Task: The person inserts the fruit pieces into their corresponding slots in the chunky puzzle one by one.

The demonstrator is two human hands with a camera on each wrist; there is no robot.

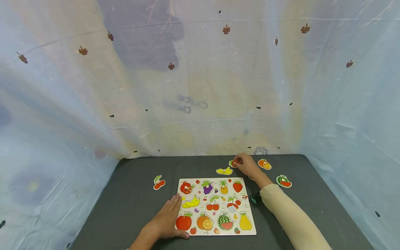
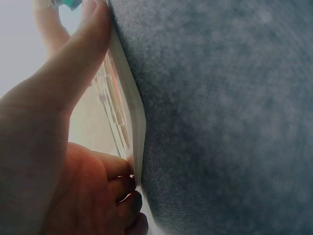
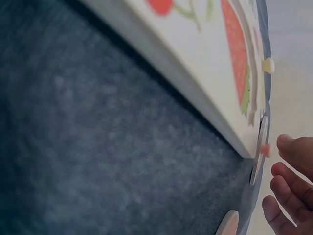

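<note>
A white fruit peg puzzle board (image 1: pixel 218 207) lies flat on the dark table. My left hand (image 1: pixel 167 217) rests against its lower left corner, fingers straight along the left edge and thumb at the near edge. Beyond the board's far right corner, my right hand (image 1: pixel 247 165) reaches over a red fruit piece (image 1: pixel 231 164) with green leaves, partly hidden by the fingers. In the right wrist view, the thumb and fingers (image 3: pixel 296 152) stand slightly apart from a red peg (image 3: pixel 265 150). A banana piece (image 1: pixel 224 171) lies just left of this hand.
A cherry piece (image 1: pixel 159 182) lies left of the board. An orange piece (image 1: pixel 264 164) and a watermelon piece (image 1: pixel 284 181) lie to the right. Another piece is mostly hidden under the right wrist. A patterned curtain (image 1: pixel 203 86) hangs around the dark table (image 1: pixel 125 194).
</note>
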